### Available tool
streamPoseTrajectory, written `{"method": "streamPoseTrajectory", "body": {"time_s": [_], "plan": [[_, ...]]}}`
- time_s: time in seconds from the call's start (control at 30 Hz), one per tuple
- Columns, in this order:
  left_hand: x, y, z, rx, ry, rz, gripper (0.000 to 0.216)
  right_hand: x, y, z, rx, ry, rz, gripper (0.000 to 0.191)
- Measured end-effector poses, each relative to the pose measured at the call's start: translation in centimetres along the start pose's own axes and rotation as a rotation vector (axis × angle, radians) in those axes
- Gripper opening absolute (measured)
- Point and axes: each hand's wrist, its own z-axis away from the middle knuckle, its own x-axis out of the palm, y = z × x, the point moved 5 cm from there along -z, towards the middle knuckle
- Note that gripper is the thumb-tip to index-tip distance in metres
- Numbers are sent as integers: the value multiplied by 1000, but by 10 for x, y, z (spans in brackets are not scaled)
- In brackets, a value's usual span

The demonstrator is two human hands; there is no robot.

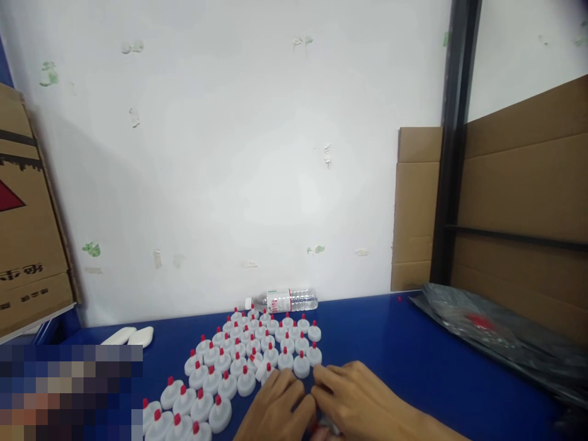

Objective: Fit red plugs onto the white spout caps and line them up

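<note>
My left hand (280, 405) and my right hand (351, 395) meet low in the middle of the head view, just above the blue table. Both have their fingers curled in and pressed together. Between them shows a sliver of something pale with a hint of red, mostly hidden by the fingers. Close beyond my left hand stand many white plastic nozzle caps (246, 383) with red tips, grouped in rows on the table. One cap (266, 371) near my left fingertips looks tilted.
A clear water bottle (290, 301) lies on its side against the wall behind the caps. Two white rounded objects (140, 337) lie at the left. A dark plastic bag (487, 334) with something red inside is at the right, below cardboard (523, 190). A printed carton (32, 226) stands left.
</note>
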Motion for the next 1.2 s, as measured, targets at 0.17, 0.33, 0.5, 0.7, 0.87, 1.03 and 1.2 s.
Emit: {"method": "streamPoseTrajectory", "body": {"time_s": [0.17,0.33,0.5,0.7,0.87,1.03,1.2], "plan": [[2,1,0,-7,24,20,46,2,1,1,16,12,-9,37],[8,1,3,47,-60,-7,45,9,0,2,-1,12,2,32],[21,1,11,67,-73,-69,44,13,0,2,3,-1,0,40],[30,-2,16,77,-49,-44,33,8,-1,-1,-1,-48,17,34],[26,-5,12,57,-21,9,38,6,2,-6,-3,-101,18,32],[16,-3,7,6,-54,53,40,3,6,-6,20,-139,10,33],[15,-2,7,42,-68,30,42,2,7,-5,38,-157,-7,36]]}}
